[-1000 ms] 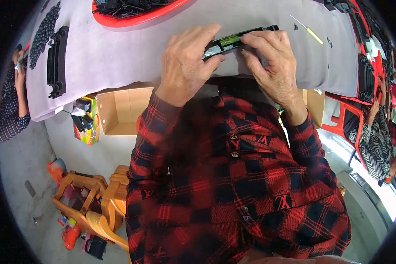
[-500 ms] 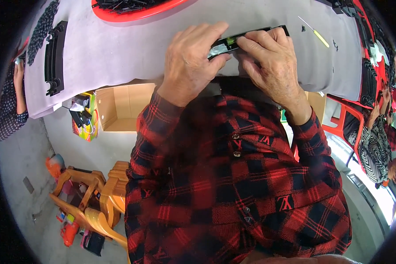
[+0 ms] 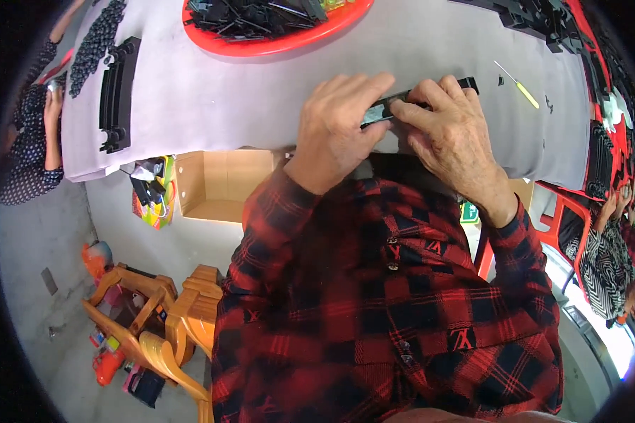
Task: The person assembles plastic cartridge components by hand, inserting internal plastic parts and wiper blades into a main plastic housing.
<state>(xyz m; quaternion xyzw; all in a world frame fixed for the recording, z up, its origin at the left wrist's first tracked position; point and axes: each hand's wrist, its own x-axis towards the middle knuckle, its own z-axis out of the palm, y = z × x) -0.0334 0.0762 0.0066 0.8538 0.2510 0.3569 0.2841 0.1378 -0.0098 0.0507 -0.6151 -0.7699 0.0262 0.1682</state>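
Observation:
Over the near edge of the cloth-covered table, a long narrow black plastic part (image 3: 384, 110) with a pale silvery area near its left end slants up to the right. My left hand (image 3: 340, 130) grips that left end, thumb below and fingers above. My right hand (image 3: 453, 134) is closed over its middle, fingertips pressed down onto it. Whatever lies under those fingertips is hidden. To the right of my hands lies a thin screwdriver (image 3: 526, 94) with a yellow handle, beside a small black piece (image 3: 501, 81).
A red tray (image 3: 261, 49) heaped with black plastic pieces stands at the far side. At the left lie a longer black part (image 3: 120, 95) and a pile of small dark pieces (image 3: 97, 44). Black parts (image 3: 536, 21) fill the far right. An open cardboard box (image 3: 226, 180) sits below the table edge.
The view has shifted, so the table sits lower and more of the red tray shows. My right fingers now cover the green piece seen earlier in the black part. Both hands keep their hold.

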